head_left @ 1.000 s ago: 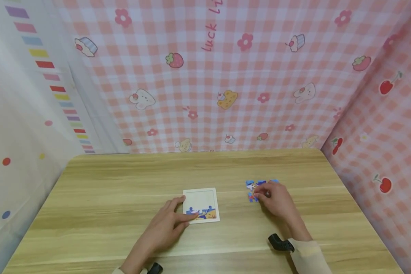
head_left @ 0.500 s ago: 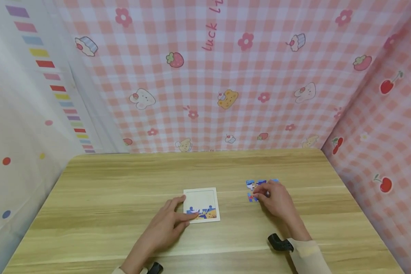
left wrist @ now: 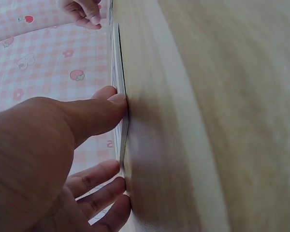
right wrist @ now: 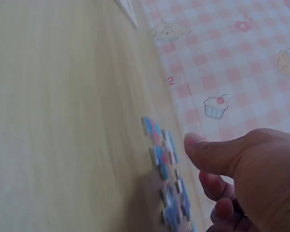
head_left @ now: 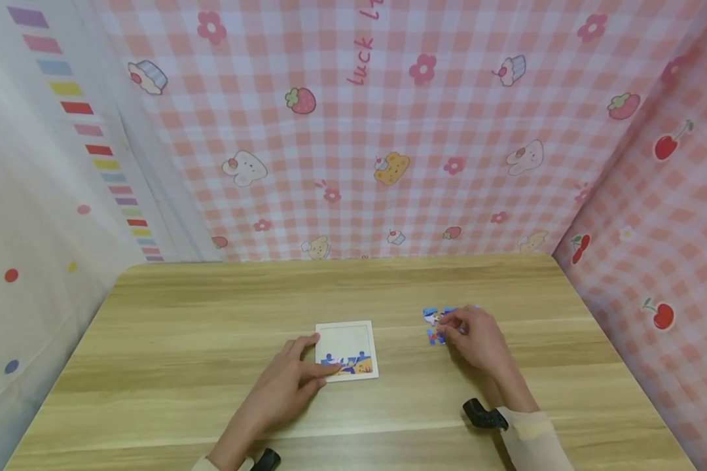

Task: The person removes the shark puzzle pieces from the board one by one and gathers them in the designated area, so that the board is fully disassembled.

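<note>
On the wood-grain tabletop (head_left: pixel 212 314), which meets a pink gingham cloth (head_left: pixel 353 131) at its far edge, the left hand (head_left: pixel 285 379) lies at the left side of a square white puzzle tray (head_left: pixel 342 337), its fingers spread and fairly straight. Its index finger reaches over the near left part of the tray, the thumb is by the near left corner, and another fingertip touches the left edge. The right hand (head_left: pixel 477 333) is well to the right of the tray, over a cluster of loose jigsaw pieces (head_left: pixel 430 316); its fingers are curled with the thumb close to the index finger, but whether a piece is pinched between them I cannot tell. Compared with half a second ago, the left hand and tray keep their places, while the right hand is slightly farther forward and hides more of the cluster's far right side. The tray has a pale, bare backing over its far part; fitted pieces (head_left: pixel 362 366) in blue, orange and white form a strip along its near side, knobs pointing away from the person. The loose ones, mostly blue with touches of white and red, lie flat and close together.
</note>
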A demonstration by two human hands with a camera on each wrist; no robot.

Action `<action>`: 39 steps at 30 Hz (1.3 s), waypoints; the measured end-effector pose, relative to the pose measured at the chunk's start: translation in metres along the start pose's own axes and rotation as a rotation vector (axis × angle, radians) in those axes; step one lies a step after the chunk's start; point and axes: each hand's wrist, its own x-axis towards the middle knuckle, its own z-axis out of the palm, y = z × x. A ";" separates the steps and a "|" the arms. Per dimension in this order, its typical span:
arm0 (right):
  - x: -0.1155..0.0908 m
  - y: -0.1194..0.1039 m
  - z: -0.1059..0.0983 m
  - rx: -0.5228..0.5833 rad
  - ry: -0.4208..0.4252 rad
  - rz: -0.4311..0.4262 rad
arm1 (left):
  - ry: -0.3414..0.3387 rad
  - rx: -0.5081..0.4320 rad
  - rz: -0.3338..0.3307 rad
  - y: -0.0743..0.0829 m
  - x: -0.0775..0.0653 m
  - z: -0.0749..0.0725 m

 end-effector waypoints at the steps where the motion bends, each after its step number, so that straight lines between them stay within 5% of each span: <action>1: 0.000 -0.002 0.000 0.013 0.005 -0.008 | 0.010 0.000 0.005 0.000 0.000 -0.001; 10: 0.001 -0.027 0.012 0.118 -0.033 -0.088 | 0.028 -0.001 -0.024 0.004 -0.001 -0.007; 23: -0.011 -0.061 0.035 0.178 -0.166 -0.035 | -0.109 0.015 0.150 0.013 0.000 -0.002; 39: -0.023 -0.085 0.060 0.223 -0.209 -0.128 | -0.078 0.049 0.109 0.013 0.001 0.007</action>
